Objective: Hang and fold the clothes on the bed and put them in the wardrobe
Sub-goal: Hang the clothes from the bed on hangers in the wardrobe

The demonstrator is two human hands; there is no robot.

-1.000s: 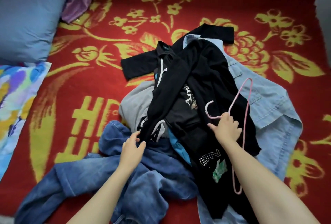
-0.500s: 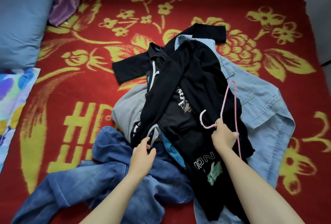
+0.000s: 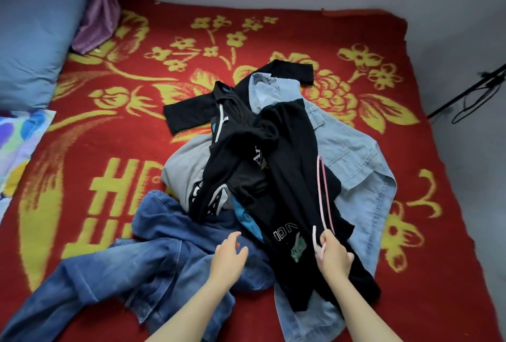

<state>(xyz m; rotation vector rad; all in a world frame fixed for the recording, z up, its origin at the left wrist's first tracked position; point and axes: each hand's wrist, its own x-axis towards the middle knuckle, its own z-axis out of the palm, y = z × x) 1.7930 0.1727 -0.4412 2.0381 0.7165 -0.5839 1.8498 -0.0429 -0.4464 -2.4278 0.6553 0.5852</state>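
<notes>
A heap of clothes lies in the middle of the bed: black garments [image 3: 284, 155] on top, a grey shirt [image 3: 182, 174] beneath, a light blue denim shirt [image 3: 356, 161] on the right and blue jeans [image 3: 131, 267] at the front left. My right hand [image 3: 332, 255] grips a pink hanger [image 3: 323, 193] by its hook, above the black garment with the printed logo. My left hand [image 3: 228, 256] hovers over the jeans with fingers loosely spread and holds nothing.
A red blanket with yellow flowers [image 3: 137, 81] covers the bed. At the left are a blue pillow [image 3: 32, 29], a purple cloth [image 3: 101, 13] and a colourful pillow [image 3: 19, 147]. The grey wall runs behind; a black stand with cables [image 3: 473, 95] is at the right.
My left hand let go of the black garment and drew back over the jeans. My right hand pulled the hanger nearer to me. The view tilted up, showing the wall.
</notes>
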